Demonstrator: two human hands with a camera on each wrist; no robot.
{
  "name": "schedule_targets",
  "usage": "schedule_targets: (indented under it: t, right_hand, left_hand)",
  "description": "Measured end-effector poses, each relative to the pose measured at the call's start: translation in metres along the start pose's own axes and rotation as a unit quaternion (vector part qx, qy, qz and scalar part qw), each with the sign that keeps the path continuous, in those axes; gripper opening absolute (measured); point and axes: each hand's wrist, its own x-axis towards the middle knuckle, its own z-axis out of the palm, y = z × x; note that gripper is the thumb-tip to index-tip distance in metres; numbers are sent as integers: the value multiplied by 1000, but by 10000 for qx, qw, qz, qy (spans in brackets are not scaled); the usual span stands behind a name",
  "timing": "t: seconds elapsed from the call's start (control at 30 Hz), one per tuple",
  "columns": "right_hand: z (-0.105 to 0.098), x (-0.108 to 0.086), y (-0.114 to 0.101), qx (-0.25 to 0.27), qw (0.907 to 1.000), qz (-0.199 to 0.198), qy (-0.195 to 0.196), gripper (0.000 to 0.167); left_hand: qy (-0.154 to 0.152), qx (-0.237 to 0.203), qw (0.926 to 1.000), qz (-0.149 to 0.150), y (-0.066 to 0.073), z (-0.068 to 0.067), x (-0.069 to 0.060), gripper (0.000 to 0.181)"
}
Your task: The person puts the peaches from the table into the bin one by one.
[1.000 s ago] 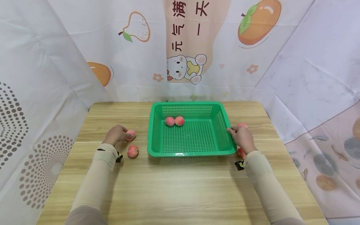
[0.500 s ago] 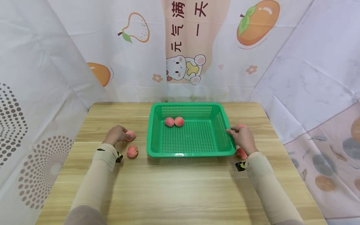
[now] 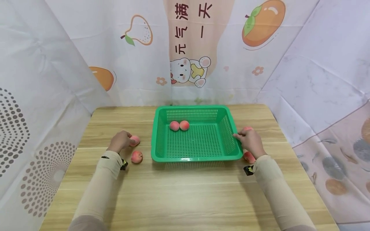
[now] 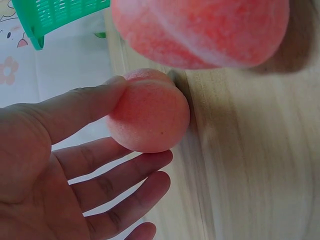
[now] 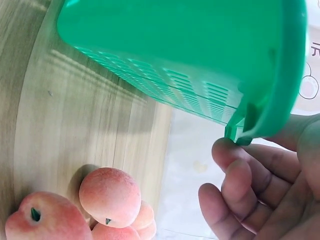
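A green plastic basket [image 3: 195, 158] stands on the wooden table with two peaches [image 3: 184, 125] inside, near its back left. At the table's left, my left hand [image 3: 120, 141] pinches a peach [image 4: 150, 115] between thumb and fingers; the peach appears to rest on the table. Closer to the wrist lies another peach [image 3: 136, 157], large at the top of the left wrist view. My right hand [image 3: 250, 141] grips the basket's right rim [image 5: 292, 65], thumb over it and fingers curled beneath. Several peaches [image 5: 110, 196] lie by the right hand, partly hidden by it in the head view.
The wooden table [image 3: 185, 195] reaches forward to a printed curtain [image 3: 138, 73] at the back. More curtains hang along the left and right sides. The basket takes up the table's back middle, between the two hands.
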Motion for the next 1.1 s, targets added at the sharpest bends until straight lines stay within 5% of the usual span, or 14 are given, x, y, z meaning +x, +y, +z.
schedule_targets:
  t: [0.77,1.1]
  right_hand:
    - [5,2,3,-3,9999,-111,38,35]
    - [3,2,5,-35,9996,-223,139,35]
  left_hand:
    - [170,90,9997,-119,0,4,-4,58]
    - [480,245,9985,113,8,4,1,54]
